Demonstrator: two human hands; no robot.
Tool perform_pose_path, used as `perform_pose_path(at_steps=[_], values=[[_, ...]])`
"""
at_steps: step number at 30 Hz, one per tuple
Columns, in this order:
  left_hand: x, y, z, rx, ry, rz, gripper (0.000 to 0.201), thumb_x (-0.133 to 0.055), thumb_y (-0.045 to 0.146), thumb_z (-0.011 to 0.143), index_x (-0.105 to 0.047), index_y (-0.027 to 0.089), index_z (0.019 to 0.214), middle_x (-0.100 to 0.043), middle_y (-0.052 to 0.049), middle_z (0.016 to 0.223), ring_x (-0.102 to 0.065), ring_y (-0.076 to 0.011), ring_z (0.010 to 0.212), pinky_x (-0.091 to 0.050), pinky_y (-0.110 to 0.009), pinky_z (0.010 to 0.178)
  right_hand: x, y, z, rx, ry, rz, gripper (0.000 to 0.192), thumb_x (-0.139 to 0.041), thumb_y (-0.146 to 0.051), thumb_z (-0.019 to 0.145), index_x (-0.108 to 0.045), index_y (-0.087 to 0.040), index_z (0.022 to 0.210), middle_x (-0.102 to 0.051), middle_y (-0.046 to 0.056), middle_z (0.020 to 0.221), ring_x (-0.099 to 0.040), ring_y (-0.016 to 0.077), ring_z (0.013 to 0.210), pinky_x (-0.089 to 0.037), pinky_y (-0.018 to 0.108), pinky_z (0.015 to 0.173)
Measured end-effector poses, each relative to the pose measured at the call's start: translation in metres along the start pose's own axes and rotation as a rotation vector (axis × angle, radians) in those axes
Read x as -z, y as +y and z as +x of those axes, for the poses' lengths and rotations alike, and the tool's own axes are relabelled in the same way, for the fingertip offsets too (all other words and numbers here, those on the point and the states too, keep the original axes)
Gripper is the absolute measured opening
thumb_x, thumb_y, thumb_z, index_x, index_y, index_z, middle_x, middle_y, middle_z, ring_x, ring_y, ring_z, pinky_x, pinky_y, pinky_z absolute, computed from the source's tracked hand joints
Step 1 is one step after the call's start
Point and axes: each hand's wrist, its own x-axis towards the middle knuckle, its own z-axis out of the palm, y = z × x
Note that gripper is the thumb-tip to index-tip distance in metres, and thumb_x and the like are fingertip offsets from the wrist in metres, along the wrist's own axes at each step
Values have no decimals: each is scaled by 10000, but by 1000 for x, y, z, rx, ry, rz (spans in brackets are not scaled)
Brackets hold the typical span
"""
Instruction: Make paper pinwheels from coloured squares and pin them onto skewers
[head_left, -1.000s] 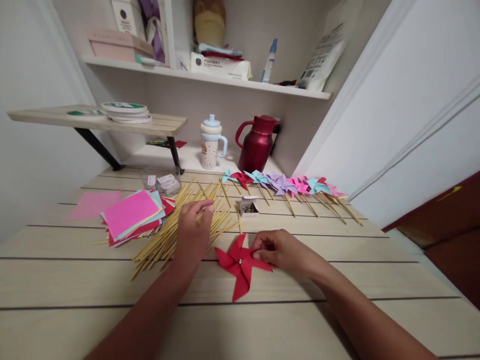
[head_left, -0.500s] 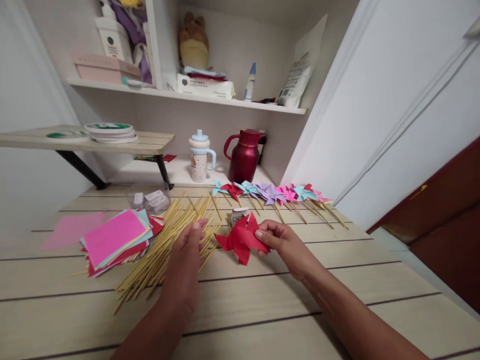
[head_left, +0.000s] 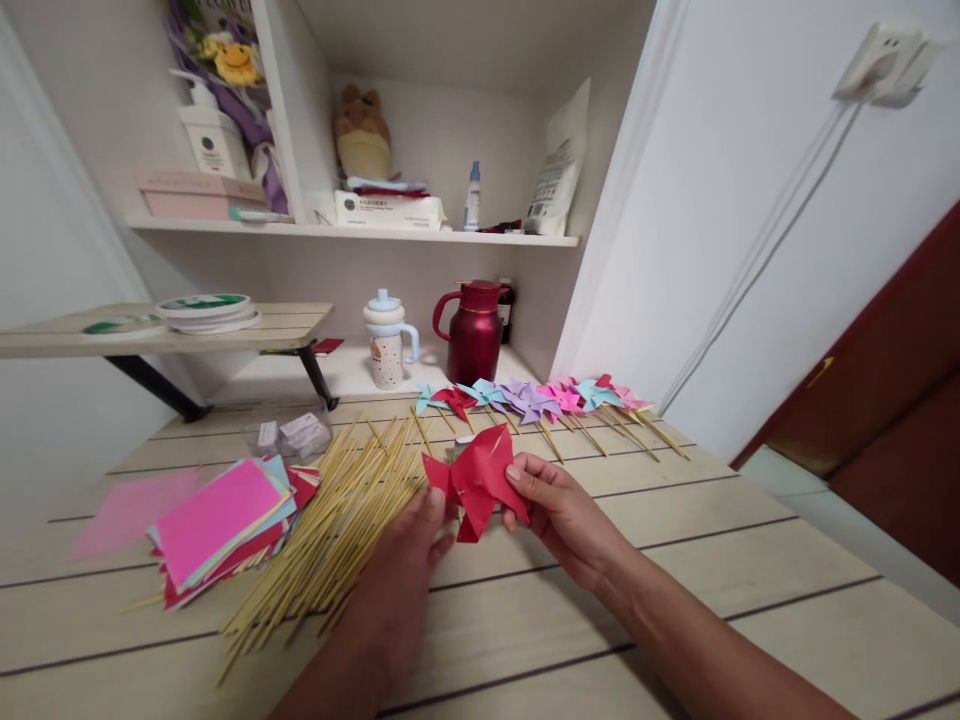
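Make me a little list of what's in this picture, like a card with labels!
Right hand: pinches the red folded-paper pinwheel, lifted off the table.
Left hand: fingertips touch the pinwheel's lower left edge; whether it grips is unclear.
Beside the left hand: heap of thin bamboo sticks.
Further left: stack of coloured paper squares, pink on top.
Behind: row of finished paper pinwheels on sticks.
Surface: pale wooden plank table.

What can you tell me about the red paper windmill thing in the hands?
The red folded-paper pinwheel head has pointed blades curling toward its middle. It looks like thin matte craft paper, and no stick shows on it. It is held up off the pale wooden table, tilted toward the camera. The right hand pinches its right blade, and the left hand touches its lower left edge. Yellow bamboo sticks lie just left of it.
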Motion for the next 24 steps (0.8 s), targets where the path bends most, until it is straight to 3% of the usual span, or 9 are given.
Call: perform_pose_path(at_steps=[5, 9, 11, 13, 15, 18, 20, 24], values=[[-3, 3, -12, -55, -132, -27, 315, -700, 452, 791, -739, 193, 966, -756, -74, 989, -663, -193, 901, -469, -310, 840, -4, 0, -3, -29, -47, -18, 327, -758, -439, 757, -560, -182, 718, -624, -20, 636, -565, 99, 504, -430, 230, 546], [-4, 4, -14, -58, -82, -34, 297, -726, 419, 765, -740, 159, 906, -759, -79, 897, -667, -206, 825, -486, -330, 823, 0, 0, -1, -43, -19, -157, 318, -743, -452, 751, -566, -189, 773, -614, -15, 659, -567, 119, 544, -447, 261, 575], [-2, 3, -12, -38, -20, -28, 298, -749, 401, 740, -738, 162, 918, -761, -71, 864, -676, -212, 817, -487, -343, 842, 4, 0, 2, 39, 70, -304, 322, -728, -452, 753, -584, -206, 904, -639, 8, 788, -598, 150, 648, -466, 282, 613], [-1, 3, -11, -26, 29, -16, 298, -762, 379, 719, -738, 164, 923, -763, -64, 844, -683, -214, 808, -490, -347, 847, 8, -1, 3, 211, 196, -487, 394, -714, -426, 766, -570, -233, 1078, -631, 42, 975, -609, 176, 778, -483, 301, 666], [0, 2, -10, -27, 61, -1, 286, -766, 358, 701, -739, 166, 912, -762, -55, 816, -689, -214, 788, -499, -342, 829, 9, -2, 1, 377, 259, -627, 415, -685, -391, 801, -553, -247, 1168, -612, 52, 1023, -593, 182, 817, -487, 303, 685], [0, 2, -11, -31, 95, 51, 273, -748, 359, 701, -742, 171, 899, -758, -38, 785, -691, -211, 746, -513, -327, 767, 3, -5, -7, 453, 154, -707, 187, -604, -365, 882, -645, -220, 993, -631, 31, 808, -572, 175, 714, -479, 291, 631], [0, 2, -12, -35, 121, 102, 268, -740, 368, 700, -744, 170, 880, -758, -35, 788, -688, -213, 723, -514, -317, 719, -5, -6, -13, 491, 73, -787, 158, -599, -327, 896, -676, -204, 832, -655, 34, 749, -584, 176, 700, -471, 291, 630], [0, -2, -12, -44, 102, 100, 298, -724, 401, 718, -745, 164, 897, -759, -42, 795, -678, -210, 735, -502, -306, 715, -15, -3, -17, 577, -59, -916, 71, -641, -211, 867, -711, -208, 867, -689, 37, 809, -607, 174, 750, -466, 286, 668]])
